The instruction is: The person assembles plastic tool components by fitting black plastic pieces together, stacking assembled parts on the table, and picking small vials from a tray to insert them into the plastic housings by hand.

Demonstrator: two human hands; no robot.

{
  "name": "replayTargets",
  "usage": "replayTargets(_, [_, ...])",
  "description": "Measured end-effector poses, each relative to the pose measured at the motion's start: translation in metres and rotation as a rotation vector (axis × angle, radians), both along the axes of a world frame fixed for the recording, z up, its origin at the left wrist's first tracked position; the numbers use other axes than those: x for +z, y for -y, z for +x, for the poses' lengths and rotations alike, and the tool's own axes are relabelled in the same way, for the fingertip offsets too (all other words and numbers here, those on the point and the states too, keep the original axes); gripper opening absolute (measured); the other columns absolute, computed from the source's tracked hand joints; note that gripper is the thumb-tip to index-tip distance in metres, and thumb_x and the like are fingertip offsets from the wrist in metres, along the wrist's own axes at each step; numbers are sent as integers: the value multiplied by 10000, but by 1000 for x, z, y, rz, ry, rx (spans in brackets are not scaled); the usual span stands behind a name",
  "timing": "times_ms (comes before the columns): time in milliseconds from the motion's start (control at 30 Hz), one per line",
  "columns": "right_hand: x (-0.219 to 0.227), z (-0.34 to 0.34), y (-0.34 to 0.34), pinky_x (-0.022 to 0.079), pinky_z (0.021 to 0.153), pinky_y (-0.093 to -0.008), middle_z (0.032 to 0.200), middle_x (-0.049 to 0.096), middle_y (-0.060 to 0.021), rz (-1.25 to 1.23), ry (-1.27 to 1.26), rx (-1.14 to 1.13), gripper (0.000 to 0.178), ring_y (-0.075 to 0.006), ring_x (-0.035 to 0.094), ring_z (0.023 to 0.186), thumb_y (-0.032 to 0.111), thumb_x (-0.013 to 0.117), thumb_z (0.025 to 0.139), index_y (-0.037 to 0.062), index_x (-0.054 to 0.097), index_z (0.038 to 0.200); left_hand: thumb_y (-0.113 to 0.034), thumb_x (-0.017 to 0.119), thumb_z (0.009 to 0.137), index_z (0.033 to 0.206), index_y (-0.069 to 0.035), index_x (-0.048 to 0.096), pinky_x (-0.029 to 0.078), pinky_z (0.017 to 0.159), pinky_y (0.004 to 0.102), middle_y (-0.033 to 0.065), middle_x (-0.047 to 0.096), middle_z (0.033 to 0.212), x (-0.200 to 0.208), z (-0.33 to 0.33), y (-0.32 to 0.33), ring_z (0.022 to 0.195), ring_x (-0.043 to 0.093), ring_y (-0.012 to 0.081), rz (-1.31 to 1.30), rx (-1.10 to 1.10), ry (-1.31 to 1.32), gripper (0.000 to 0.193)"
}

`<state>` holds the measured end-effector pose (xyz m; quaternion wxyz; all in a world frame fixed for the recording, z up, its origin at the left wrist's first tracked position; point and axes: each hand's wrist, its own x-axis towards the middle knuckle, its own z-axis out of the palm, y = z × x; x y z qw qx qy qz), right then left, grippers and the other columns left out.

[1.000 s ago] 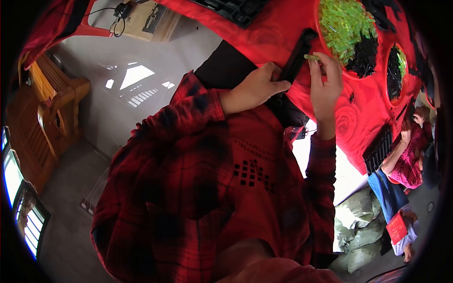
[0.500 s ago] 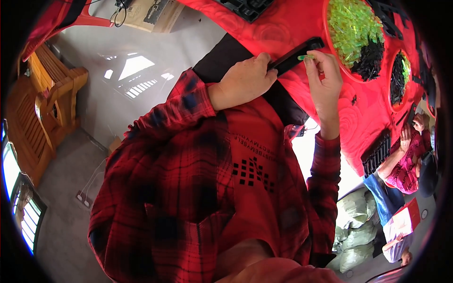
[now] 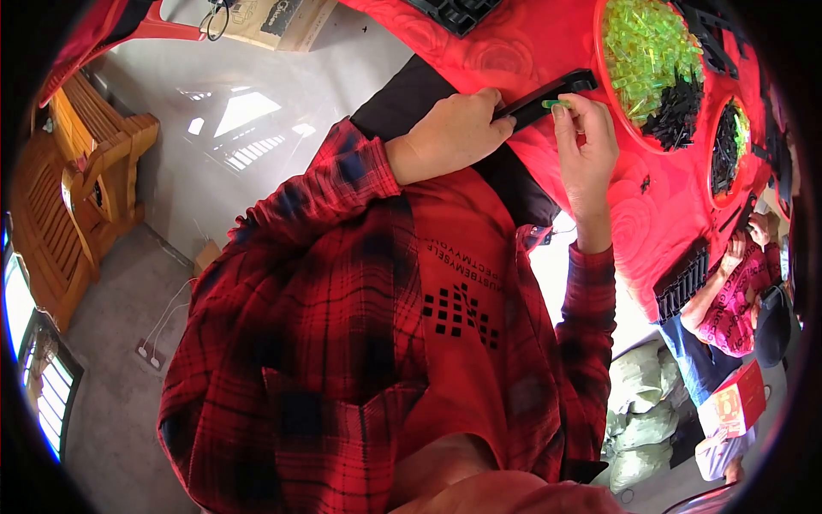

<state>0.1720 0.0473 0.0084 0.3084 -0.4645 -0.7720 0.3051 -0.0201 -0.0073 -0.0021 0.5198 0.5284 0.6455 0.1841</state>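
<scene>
My left hand is closed round the near end of a long black plastic bar, which slants away to the right above the table's edge. Between thumb and forefinger, my right hand pinches a small green plastic piece, held close beside the bar's far part. Whether the piece touches the bar I cannot tell. Just past my right hand stands a red basin heaped with small yellow-green translucent pieces and short black pieces.
A red patterned cloth covers the table. Farther right are a second basin of pieces and a black rack, near a co-worker's hands. Black trays lie at the far edge. A wooden bench stands at left.
My left hand and the black bar have shifted slightly right, bringing the bar nearer the green piece. The right hand keeps its pinch, almost in place.
</scene>
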Motion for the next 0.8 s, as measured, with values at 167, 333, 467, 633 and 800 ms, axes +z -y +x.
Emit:
replayTargets(167, [-2,1,-1,460,584,-271,859,590,-72,8,34,6,140,-154,571,681,29,678,898,29,642,1033,-353,581,971,983,16,593,532,573,307,92,670,752,-11,2,2,639,666,169,9,29,87,370])
replayTargets(333, [-5,0,2,481,603,-290,876,594,-83,-69,12,-28,144,-174,593,709,17,670,899,29,636,1038,-334,586,956,931,46,585,532,661,433,178,653,677,-2,4,-1,695,683,357,-51,90,205,381])
replayTargets(467, [-2,-4,5,482,604,-292,874,593,-86,-78,15,-28,153,-179,592,713,2,667,893,27,632,1040,-317,594,957,923,43,580,528,613,402,163,646,653,-2,5,-1,642,679,316,-51,104,227,362])
replayTargets(633, [-3,-6,8,478,599,-306,863,587,-86,-19,24,-21,149,-187,585,711,-7,658,893,27,626,1034,-293,595,979,988,24,582,491,509,266,66,636,749,-5,5,0,606,623,123,-85,79,239,317])
replayTargets(800, [-2,-7,8,481,599,-305,866,589,-93,23,49,-21,130,-181,587,703,19,653,909,28,627,1036,-382,553,1000,1018,2,599,497,572,249,55,649,809,-2,0,1,681,620,112,-163,90,382,387])
